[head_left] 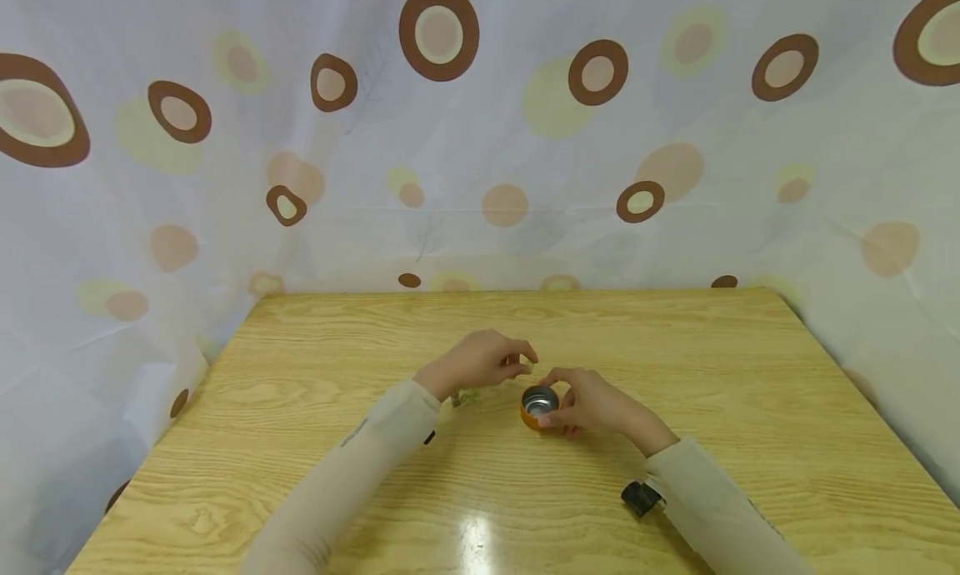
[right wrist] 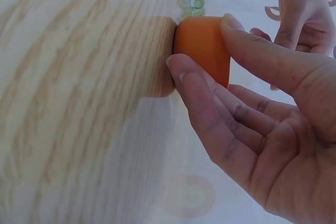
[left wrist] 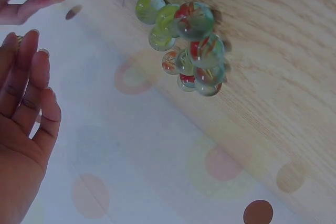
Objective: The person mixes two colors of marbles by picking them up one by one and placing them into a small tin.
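Standing upright near the middle of the desk (head_left: pixel 675 342) is the cup (right wrist: pixel 202 45), orange outside and shiny silver within, its mouth facing up. From where I am, I can see that the right hand (head_left: pixel 592 398) has it: the grip is curled round its right side, one fingertip at the far rim and another on the near wall. The cup's shape is mirrored in the glossy wood beneath. Just across from it and slightly farther back, the left hand (head_left: pixel 487 360) hangs over the desk, thumb and fingertips drawn together, near the cup but apart from it. That grip seems to pinch a marble (left wrist: pixel 20 39), though only a small yellowish bit shows between the fingers, so I can't swear to it. Left of the cup, close by the left wrist, more marbles (left wrist: pixel 194 22) sit in a tight cluster on the wood, clear glass with green, yellow and red swirls. Both arms reach in from the near side in pale sleeves (head_left: pixel 330 483), and a black gadget (head_left: pixel 641 498) sits at the right cuff. Glare (head_left: pixel 474 542) whitens the wood toward the front. Behind and down both sides hangs pale cloth (head_left: pixel 450 142) printed with brown rings and peach and yellow blots.
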### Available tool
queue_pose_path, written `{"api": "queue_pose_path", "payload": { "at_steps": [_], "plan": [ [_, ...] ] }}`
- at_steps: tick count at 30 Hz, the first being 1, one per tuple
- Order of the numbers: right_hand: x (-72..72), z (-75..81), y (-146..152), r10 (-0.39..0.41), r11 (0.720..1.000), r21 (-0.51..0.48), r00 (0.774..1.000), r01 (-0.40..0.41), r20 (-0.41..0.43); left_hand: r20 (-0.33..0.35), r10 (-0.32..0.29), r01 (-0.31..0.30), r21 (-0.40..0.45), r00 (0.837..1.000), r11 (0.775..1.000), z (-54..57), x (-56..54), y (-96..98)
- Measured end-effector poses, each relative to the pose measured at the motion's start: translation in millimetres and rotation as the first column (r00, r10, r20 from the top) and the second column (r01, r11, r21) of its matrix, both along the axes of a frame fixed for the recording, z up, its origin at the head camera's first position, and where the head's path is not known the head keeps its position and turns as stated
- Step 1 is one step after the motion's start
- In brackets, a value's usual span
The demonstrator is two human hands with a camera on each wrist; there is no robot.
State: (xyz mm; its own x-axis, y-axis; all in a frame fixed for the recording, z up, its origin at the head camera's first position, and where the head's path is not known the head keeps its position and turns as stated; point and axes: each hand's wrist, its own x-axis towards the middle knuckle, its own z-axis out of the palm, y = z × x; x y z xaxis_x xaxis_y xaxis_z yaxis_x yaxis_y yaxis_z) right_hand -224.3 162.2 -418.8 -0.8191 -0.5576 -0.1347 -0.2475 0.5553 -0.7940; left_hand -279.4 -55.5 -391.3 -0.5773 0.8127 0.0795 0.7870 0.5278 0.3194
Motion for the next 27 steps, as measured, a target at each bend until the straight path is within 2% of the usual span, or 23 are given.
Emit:
{"api": "queue_pose_path", "payload": {
  "at_steps": [4, 9, 16, 22, 27],
  "plan": [
    [-0.2, -0.2, 0, -0.005, 1.000, -0.002, 1.000, 0.005, 0.004, -0.048, -0.017, 0.016, -0.029, 0.999, 0.999, 2.4, 8.7, 0.8],
    [-0.7, 0.4, 0, -0.010, 1.000, -0.009, 1.000, 0.010, 0.025, -0.132, -0.058, 0.051, -0.054, 0.990, 0.997, 1.2, 15.9, 3.2],
    [-0.8, -0.7, 2, 0.001, 1.000, -0.014, 0.999, -0.001, 0.036, -0.211, -0.101, 0.098, -0.025, 0.972, 0.995, -6.4, 20.3, 3.2],
    [-0.6, -1.1, 3, 0.005, 1.000, -0.017, 1.000, -0.005, 0.019, -0.229, -0.105, 0.101, -0.026, 0.968, 0.995, -10.1, 22.2, 5.3],
    [-0.7, -0.8, 3, 0.004, 1.000, -0.013, 1.000, -0.004, 0.008, -0.201, -0.081, 0.069, -0.065, 0.976, 0.995, -11.5, 24.8, 10.0]
  ]
}}
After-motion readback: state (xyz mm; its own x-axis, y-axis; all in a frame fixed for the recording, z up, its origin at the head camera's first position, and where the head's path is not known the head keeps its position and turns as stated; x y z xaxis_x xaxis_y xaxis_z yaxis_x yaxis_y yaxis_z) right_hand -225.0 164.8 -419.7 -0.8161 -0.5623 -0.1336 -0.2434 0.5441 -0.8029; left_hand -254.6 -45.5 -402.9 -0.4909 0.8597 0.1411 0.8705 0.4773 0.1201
